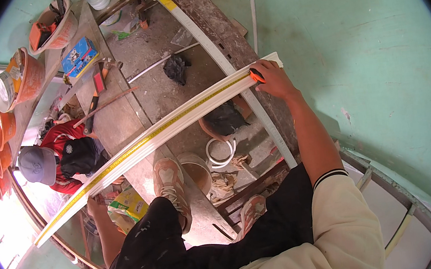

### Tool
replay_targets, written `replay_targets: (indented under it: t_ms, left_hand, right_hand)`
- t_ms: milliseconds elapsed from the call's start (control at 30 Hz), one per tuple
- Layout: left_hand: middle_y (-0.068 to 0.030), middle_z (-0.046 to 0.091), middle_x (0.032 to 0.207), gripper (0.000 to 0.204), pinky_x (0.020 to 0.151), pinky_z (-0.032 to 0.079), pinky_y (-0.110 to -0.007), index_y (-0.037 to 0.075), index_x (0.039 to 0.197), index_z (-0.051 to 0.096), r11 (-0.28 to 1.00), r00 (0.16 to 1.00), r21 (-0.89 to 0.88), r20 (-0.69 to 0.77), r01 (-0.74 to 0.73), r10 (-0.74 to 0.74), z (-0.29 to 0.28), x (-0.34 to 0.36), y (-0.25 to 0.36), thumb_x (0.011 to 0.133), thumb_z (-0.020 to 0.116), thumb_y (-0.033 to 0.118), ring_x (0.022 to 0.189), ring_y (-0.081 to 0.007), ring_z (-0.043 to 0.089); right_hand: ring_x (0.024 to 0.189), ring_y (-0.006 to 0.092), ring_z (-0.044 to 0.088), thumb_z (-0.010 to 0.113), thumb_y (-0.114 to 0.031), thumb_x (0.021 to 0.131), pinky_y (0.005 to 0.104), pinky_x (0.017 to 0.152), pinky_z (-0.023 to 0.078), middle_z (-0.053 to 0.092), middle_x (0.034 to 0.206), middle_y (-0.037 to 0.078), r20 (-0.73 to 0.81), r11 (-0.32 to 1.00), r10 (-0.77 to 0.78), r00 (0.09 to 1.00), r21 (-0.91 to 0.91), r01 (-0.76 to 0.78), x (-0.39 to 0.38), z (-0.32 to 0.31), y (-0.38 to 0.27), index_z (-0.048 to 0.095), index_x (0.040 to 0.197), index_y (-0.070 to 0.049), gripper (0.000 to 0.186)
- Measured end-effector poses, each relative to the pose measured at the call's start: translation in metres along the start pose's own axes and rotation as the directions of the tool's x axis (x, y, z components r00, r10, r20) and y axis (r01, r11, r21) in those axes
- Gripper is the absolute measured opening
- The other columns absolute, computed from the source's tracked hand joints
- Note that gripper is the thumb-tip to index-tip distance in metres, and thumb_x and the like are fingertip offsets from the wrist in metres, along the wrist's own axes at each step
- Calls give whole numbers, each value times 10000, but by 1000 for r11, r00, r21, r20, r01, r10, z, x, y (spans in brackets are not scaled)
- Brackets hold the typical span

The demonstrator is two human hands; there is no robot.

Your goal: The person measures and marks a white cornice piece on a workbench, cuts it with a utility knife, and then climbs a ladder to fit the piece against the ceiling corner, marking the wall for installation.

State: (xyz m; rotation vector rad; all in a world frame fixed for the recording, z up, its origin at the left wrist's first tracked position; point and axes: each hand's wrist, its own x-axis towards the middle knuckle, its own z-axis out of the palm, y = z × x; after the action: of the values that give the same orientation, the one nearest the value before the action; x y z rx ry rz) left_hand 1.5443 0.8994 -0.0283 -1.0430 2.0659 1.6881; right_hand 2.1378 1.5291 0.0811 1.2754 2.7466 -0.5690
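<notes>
A long white moulding strip lies slantwise across the view, from the far right down to the near left. Along its face runs a yellow tape measure blade. Near the strip's right end, my right hand is closed around the orange and black tape measure case, against the strip. My left hand is at the lower edge near the left end, its fingers closed on the strip and partly hidden by it.
My shoes are on raised planks with gaps showing the floor below. A metal bar passes beneath the strip. Lower left, a person in a grey cap is close by. A handsaw, blue tin and orange buckets stand left; a green wall is right.
</notes>
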Motion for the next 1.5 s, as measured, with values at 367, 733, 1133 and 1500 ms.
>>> replay_targets:
  t_ms: [367, 733, 1133, 1500]
  left_hand:
    - [-120, 715, 1145, 298, 753, 650, -339, 4, 1285, 638, 999, 999, 5, -9, 34, -34, 1, -13, 5, 1048, 671, 181, 958, -241, 730]
    - [-118, 722, 1169, 303, 767, 653, -337, 3, 1299, 642, 1000, 999, 5, 33, 28, -28, -6, -8, 6, 1035, 660, 150, 988, -245, 732]
    - [-102, 717, 1160, 292, 776, 637, -331, 27, 1294, 645, 999, 999, 24, 22, 36, -36, 0, -14, 6, 1041, 673, 170, 972, -223, 720]
    - [-85, 705, 1162, 308, 811, 633, -338, 39, 1317, 632, 1000, 999, 6, 19, 28, -28, 2, -27, 10, 1050, 669, 188, 982, -224, 708]
  right_hand:
    - [1462, 356, 488, 950, -132, 713, 532, 1191, 442, 542, 1556, 43, 32, 999, 52, 998, -17, -52, -2, -7, -13, 596, 1434, -214, 808]
    - [1458, 332, 492, 965, -202, 701, 580, 1144, 462, 542, 1544, 9, 15, 1000, 19, 1000, -7, -19, 2, -1, -8, 592, 1440, -238, 829]
    - [1473, 328, 482, 965, -205, 720, 580, 1154, 459, 526, 1570, 3, 24, 998, 51, 998, -35, -50, -2, 0, -7, 582, 1455, -250, 830]
    - [1464, 322, 489, 961, -198, 731, 573, 1153, 461, 532, 1559, 2, 30, 998, 53, 998, -34, -52, -2, -4, -12, 578, 1463, -244, 827]
